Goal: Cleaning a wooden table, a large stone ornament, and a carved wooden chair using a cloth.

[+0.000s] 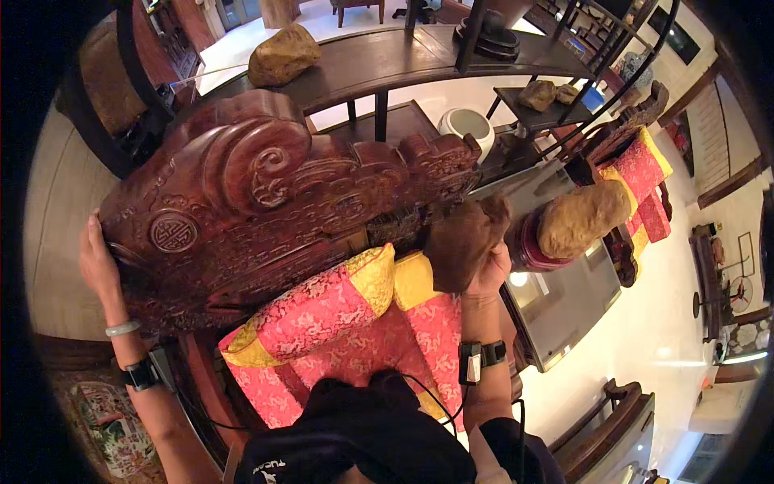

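Note:
My left hand (100, 257) rests against the left edge of a carved dark-red wooden chair back (242, 193); its fingertips wrap partly out of sight behind the edge. My right hand (491, 269) is closed around a dark brown piece (459, 245) near the chair back's right end; whether that is a cloth or part of the wood I cannot tell. Below the carving lie a red and yellow brocade bolster (326, 308) and a matching seat cushion (357, 345). Both wrists carry strapped devices with cables.
Right of my right hand, a large tan stone (583, 218) stands on a round base on a glass-topped table (562, 314). Behind the chair back runs a dark wooden shelf (369, 60) bearing another stone (284, 54). A pale ceramic pot (467, 127) stands beyond the chair.

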{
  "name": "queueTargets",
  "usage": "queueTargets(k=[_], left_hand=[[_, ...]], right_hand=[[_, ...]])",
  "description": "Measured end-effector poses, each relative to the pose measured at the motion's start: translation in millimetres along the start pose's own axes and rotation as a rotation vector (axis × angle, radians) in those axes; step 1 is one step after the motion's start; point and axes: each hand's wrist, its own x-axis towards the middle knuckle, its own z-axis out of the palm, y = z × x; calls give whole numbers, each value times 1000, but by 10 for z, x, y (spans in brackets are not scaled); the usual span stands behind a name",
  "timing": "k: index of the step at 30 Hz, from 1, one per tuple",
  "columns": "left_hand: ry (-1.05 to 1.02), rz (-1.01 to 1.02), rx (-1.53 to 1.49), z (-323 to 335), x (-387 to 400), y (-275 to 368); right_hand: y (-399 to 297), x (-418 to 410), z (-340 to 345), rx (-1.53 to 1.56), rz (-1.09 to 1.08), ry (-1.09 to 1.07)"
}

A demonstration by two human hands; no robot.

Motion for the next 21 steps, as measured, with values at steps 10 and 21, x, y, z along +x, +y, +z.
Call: queueTargets(k=[10,21], left_hand=[[-14,33,-40,30,9,-15],[28,-32,-36,-1,-60,150]], right_hand=[[-205,1124,622,-1818,-447,-253],[30,2046,599,-2075,73,-493]])
